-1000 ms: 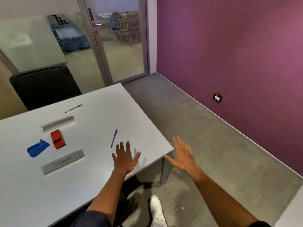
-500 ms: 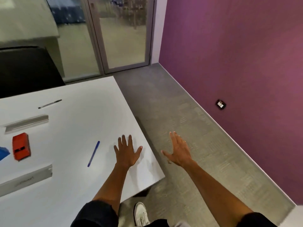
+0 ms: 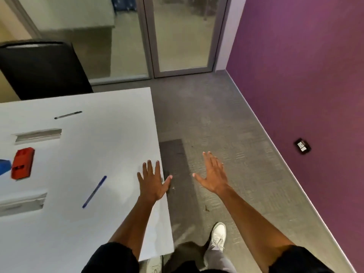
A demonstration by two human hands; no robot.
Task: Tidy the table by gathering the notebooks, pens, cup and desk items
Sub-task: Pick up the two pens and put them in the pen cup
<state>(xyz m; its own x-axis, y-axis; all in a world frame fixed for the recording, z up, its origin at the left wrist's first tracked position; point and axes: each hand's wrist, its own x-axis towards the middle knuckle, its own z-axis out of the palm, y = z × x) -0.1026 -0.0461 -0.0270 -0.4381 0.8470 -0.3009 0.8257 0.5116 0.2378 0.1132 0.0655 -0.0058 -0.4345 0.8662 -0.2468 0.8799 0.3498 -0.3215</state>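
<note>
At the table's [image 3: 78, 223] right edge, the left hand [image 3: 152, 181] hovered with fingers spread, holding nothing; the right hand [image 3: 213, 175], equally splayed and empty, hung beyond that edge over the floor. Gathering looked barely begun: nearest lay the blue pen [image 3: 94, 191], then the red item [image 3: 22, 162] and black pen [image 3: 68, 114]. No container showed.

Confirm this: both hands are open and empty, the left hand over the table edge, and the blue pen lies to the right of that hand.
One detail is wrong. In the head view the blue pen lies to the left of the left hand, not the right. Both hands are open and empty, the right hand over the floor.
</note>
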